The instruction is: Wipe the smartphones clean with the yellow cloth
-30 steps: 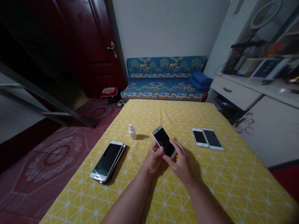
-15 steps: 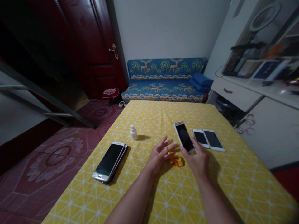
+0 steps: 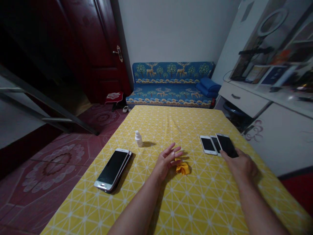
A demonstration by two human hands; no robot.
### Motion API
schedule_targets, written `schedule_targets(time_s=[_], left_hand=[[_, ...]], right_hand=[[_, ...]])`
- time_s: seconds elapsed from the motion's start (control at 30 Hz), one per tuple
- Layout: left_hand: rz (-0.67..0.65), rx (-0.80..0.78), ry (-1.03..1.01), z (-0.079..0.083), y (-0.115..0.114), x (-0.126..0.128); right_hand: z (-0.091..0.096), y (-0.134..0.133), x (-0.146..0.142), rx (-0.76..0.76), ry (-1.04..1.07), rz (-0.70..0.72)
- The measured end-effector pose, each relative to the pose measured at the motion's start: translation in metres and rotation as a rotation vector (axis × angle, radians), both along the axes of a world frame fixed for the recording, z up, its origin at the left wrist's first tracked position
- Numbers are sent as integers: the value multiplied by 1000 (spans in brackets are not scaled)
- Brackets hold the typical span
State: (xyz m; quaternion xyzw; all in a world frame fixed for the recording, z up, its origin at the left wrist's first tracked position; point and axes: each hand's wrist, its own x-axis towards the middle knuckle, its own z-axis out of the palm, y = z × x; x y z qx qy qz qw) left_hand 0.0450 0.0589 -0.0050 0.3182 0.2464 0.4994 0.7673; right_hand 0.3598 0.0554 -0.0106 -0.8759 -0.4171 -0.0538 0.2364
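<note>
The right hand (image 3: pixel 241 167), which held a phone up off the cloth in the earlier view, now lies flat with its grip open, fingertips (image 3: pixel 223 152) on the near edge of that black-screened smartphone (image 3: pixel 227 145), which overlaps two white phones (image 3: pixel 207 145) on the yellow-covered bench (image 3: pixel 171 124). Five phones show in all, with two more phones (image 3: pixel 111 169) stacked left of centre, near one small white spray bottle (image 3: pixel 138 139); the left hand (image 3: pixel 167 162) is open, fingers spread, just beside one crumpled yellow cloth (image 3: pixel 183 168)
</note>
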Motion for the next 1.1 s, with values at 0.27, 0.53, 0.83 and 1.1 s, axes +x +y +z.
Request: schedule_targets(time_s=[0.27,0.53,0.83,1.1], left_hand=[[-11,-14,-6,1,1,-2],[-9,-13,-15,0,0,-3],[-2,-34,-19,1,1,-1],[-2,-50,-22,-1,2,-1]], right_hand=[[9,6,-21,-108,-74,-19],[7,7,-22,-136,-121,3],[7,5,-25,-139,-160,20],[6,3,-29,-84,-134,11]])
